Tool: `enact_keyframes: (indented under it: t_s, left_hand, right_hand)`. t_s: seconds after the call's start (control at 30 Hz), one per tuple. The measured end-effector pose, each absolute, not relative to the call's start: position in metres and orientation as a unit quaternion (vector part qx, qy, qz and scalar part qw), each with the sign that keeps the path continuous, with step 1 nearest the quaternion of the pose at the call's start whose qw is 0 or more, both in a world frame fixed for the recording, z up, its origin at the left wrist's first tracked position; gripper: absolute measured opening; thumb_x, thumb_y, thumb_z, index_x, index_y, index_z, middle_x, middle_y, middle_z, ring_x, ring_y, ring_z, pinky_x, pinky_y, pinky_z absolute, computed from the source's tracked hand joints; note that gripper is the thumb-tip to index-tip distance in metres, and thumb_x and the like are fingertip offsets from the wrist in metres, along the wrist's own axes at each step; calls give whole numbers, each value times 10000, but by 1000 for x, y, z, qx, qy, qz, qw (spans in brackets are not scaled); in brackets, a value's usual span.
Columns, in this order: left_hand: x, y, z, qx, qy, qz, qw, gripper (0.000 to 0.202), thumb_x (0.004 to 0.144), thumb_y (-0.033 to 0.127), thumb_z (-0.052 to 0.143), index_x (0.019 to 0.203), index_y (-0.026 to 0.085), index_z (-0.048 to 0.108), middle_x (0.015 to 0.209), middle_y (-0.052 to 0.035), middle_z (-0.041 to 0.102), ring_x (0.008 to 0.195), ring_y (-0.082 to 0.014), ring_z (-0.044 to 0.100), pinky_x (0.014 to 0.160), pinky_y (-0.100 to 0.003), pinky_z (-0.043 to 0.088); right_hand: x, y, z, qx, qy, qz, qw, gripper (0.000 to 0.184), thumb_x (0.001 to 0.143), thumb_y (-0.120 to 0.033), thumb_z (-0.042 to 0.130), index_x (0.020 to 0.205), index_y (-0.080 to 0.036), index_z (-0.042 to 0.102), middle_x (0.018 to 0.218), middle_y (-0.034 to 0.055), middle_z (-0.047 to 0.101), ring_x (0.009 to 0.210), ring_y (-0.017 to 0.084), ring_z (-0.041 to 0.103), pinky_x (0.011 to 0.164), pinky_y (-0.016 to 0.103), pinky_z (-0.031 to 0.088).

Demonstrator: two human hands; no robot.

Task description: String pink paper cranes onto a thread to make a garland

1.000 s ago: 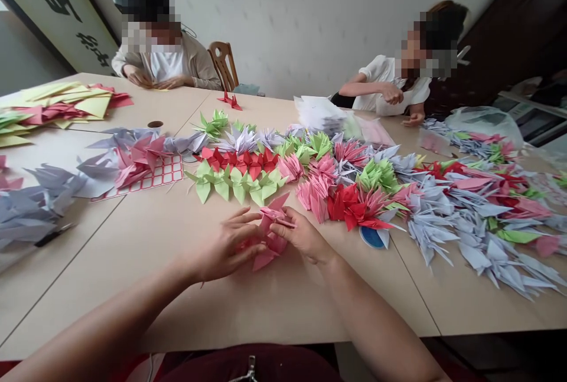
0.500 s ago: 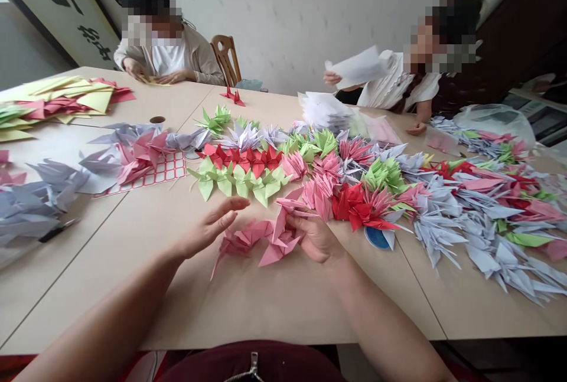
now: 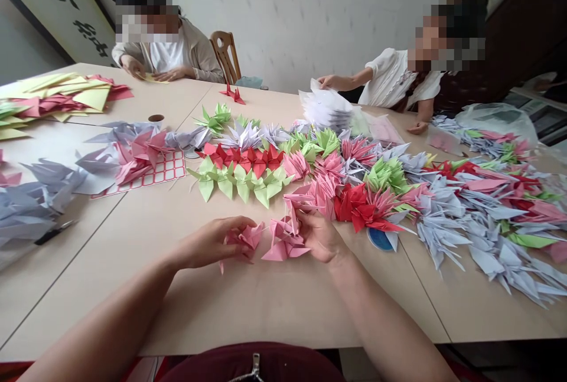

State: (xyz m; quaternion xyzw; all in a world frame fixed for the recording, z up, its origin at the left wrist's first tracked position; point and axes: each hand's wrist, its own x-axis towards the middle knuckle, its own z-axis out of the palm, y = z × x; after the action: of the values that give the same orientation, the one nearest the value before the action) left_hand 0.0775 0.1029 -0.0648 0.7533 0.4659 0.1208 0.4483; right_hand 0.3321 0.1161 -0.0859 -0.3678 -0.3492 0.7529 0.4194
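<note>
My left hand point(image 3: 217, 241) is closed around a pink paper crane point(image 3: 248, 237) just above the near part of the table. Pink folded cranes point(image 3: 286, 241) are pinched between the thumb and fingers of my right hand point(image 3: 319, 234), one upright over another. A narrow gap parts the two pink groups. Just beyond my hands lies a row of light green cranes point(image 3: 241, 182), with a row of red ones point(image 3: 243, 159) behind it. Pink bundles point(image 3: 322, 190) lie close past my right hand, beside red cranes point(image 3: 361, 206).
Pale blue cranes point(image 3: 447, 222) spread over the right; more point(image 3: 31, 199) lie left, near a dark pen-like tool point(image 3: 55, 232). A blue round lid point(image 3: 380, 239) is right of my hand. Two people sit across; one touches a white stack point(image 3: 328, 107), the other holds yellow paper point(image 3: 155, 79).
My left hand has moved right and down and closed on the pink crane. The right hand still holds its cranes. The person at right has lowered the white sheets onto the stack.
</note>
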Motion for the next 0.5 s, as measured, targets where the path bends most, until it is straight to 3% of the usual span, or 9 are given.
enact_keyframes:
  t_s: [0.1, 0.2, 0.33, 0.5]
  left_hand:
    - [77, 106, -64, 733, 476, 153, 462, 203, 849, 376, 551, 953, 226, 640, 886, -26, 671, 822, -207, 625, 751, -318, 490]
    - [74, 109, -61, 685, 437, 196, 550, 221, 861, 403, 559, 829, 192, 618, 850, -32, 665, 814, -197, 614, 735, -303, 475]
    - [70, 107, -59, 604, 411, 210, 650, 225, 862, 400, 581, 799, 184, 587, 813, -17, 659, 735, -162, 600, 653, -259, 449]
    - [71, 106, -58, 625, 394, 189, 647, 229, 858, 400, 589, 814, 176, 582, 844, -27, 651, 778, -171, 601, 695, -277, 465]
  right_hand:
    - [333, 115, -84, -359, -318, 769, 423, 300, 701, -417, 730, 845, -219, 556, 533, -62, 443, 429, 75, 350, 404, 187, 247]
    - [333, 114, -82, -349, -307, 777, 424, 293, 690, -404, 740, 803, -213, 548, 510, -70, 423, 403, 67, 327, 388, 185, 225]
    - [333, 114, -81, -343, -298, 784, 423, 303, 670, -390, 761, 771, -203, 545, 497, -72, 405, 404, 68, 329, 387, 193, 241]
    - [335, 113, -83, -337, -299, 789, 418, 320, 656, -372, 782, 865, -211, 601, 494, -72, 436, 402, 71, 335, 394, 194, 230]
